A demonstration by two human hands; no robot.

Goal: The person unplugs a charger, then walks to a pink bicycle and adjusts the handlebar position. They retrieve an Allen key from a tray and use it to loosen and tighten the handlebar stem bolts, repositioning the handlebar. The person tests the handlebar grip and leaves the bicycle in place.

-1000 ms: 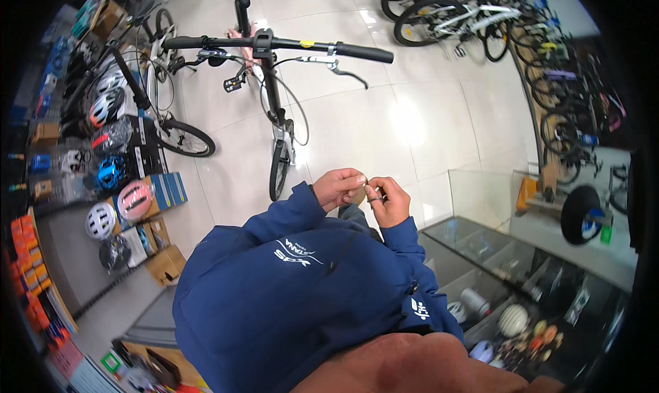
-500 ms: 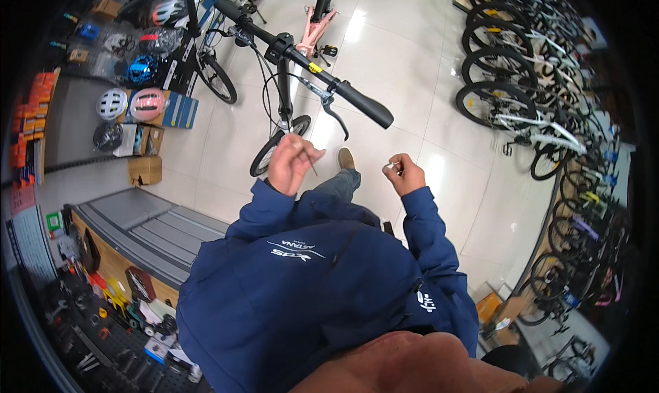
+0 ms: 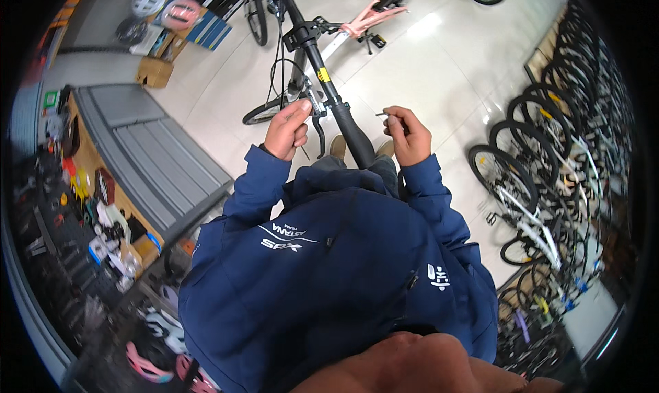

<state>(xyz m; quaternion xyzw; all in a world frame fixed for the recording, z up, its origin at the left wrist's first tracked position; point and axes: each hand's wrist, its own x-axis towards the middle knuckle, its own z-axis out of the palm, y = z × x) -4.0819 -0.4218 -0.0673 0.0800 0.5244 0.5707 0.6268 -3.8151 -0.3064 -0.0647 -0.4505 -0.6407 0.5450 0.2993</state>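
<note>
My left hand [image 3: 287, 130] is closed in a pinch beside the brake lever [image 3: 319, 136] of a pink bicycle [image 3: 371, 21]. A thin dark rod pokes out below its fingers; I cannot tell what kind it is. Whether its fingertips touch the lever's silver mount is unclear. My right hand [image 3: 410, 137] is closed on a small, thin dark piece [image 3: 382, 114], which sticks out leftward past the fingertips. It is held apart from the black handlebar grip [image 3: 355, 133], to its right. The handlebar [image 3: 312, 50] runs toward me, with cables looping on its left.
A grey metal cabinet [image 3: 165, 163] stands at left beside a wooden bench top [image 3: 82, 142] and a tool board. Helmets [image 3: 181, 14] and a cardboard box [image 3: 154, 72] are at the upper left. Several parked bicycles [image 3: 525, 177] line the right. Pale floor tiles [image 3: 439, 70] lie between.
The bicycle's handlebar has swung round and come closer to me. My left hand has come beside the brake lever. My right hand has risen slightly, its thin piece now showing.
</note>
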